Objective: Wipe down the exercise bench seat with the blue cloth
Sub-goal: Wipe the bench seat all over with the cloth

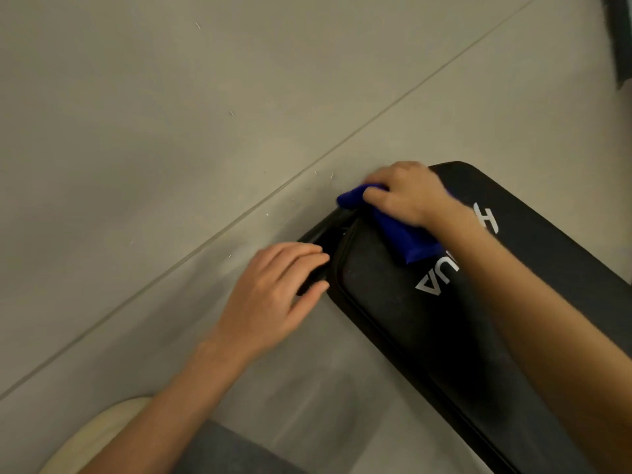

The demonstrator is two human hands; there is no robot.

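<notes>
Nearest, at the bottom-left corner of the view, a pale rounded shape (pixel 102 425) is cut off by the frame, and beside it lies a grey patch (pixel 219 449); neither can be identified. The left forearm runs up from there to the left hand (pixel 273 289), whose fingers lie nearly straight on a black bar (pixel 325 230) at the end edge of the exercise bench seat (pixel 393 319), the thumb alongside just below them. Most of the bar sits in shadow, and how it joins the bench is hard to make out.

The black seat slants in from the lower right, where the frame cuts it off, and the right forearm crosses over it and hides part of its surface. White lettering (pixel 437 278) on the seat is partly covered by arm and cloth, so the word cannot be read whole.

Farther on, near the far-left corner of the seat, the right hand (pixel 407 193) is curled over the blue cloth (pixel 407 241), gripping it bunched against the seat; one end pokes out past the fingers over the seat's end edge, and the other trails back under the wrist. The hand is a little blurred.

Beyond lies grey floor (pixel 171 131) crossed by a diagonal grout line (pixel 376 118). At the top-right corner a dark object (pixel 620 35) is cut off and unidentifiable.
</notes>
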